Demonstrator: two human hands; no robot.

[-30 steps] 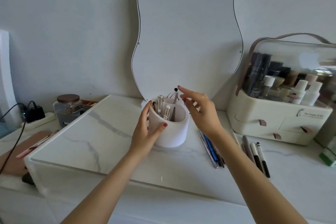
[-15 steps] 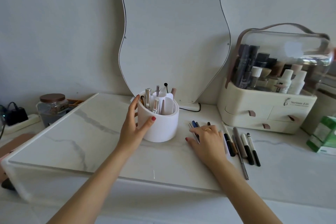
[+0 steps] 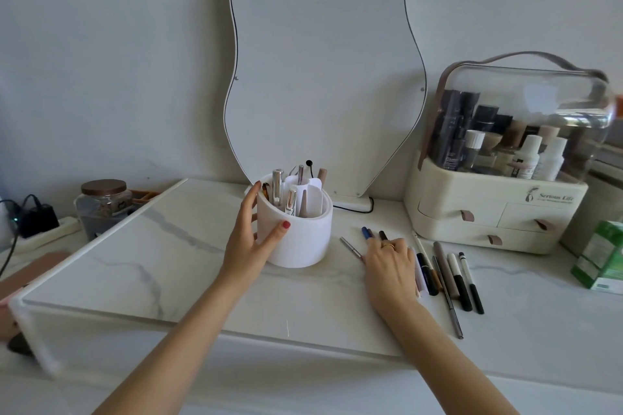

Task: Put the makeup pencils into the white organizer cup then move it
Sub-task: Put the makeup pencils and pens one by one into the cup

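Organizer cup [image 3: 296,236] sat upright on the marble top [image 3: 161,263] before the mirror [image 3: 323,71], left hand [image 3: 251,239] wrapped around its side. Right hand [image 3: 391,266] lay flat, fingers uncurled, on loose makeup pencils [image 3: 448,276] just right of it.

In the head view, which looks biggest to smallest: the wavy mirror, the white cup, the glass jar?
1. Wavy mirror, by far.
2. White cup.
3. Glass jar, slightly smaller; it stands farther back, so that gap is unsure.
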